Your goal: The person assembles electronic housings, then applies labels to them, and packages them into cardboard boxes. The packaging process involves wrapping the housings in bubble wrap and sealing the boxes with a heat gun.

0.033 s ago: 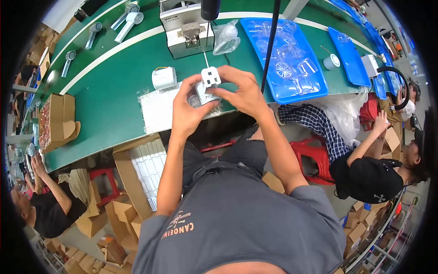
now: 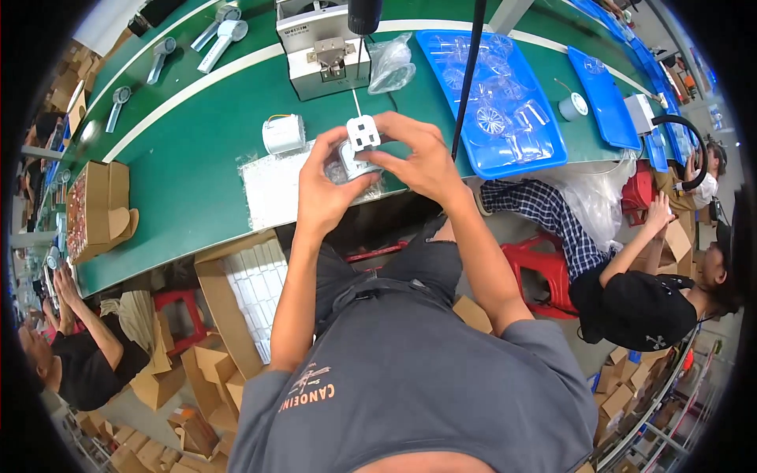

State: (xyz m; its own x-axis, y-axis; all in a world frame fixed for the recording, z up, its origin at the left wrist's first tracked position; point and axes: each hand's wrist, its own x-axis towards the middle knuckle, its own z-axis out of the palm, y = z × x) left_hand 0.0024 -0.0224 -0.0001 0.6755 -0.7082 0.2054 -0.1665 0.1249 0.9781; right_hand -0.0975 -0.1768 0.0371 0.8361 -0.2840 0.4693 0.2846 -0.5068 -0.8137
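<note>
Both hands are raised over the near edge of the green bench, closed around a small white plastic part with square holes in its face. Below it a rounder white piece shows between my fingers, partly hidden by them. My left hand curls round the left side with thumb and forefinger. My right hand grips from the right, its thumb against the piece. The thin shaft of a hanging black electric screwdriver points down just behind the part; whether they touch, I cannot tell.
A white cylinder with an orange wire stands left of my hands, by a white mat. Behind is a metal machine. A blue tray of clear parts lies right, a cardboard box left. People sit on both sides.
The white part is tilted very slightly differently in my fingers. Otherwise my hands and the bench look the same.
</note>
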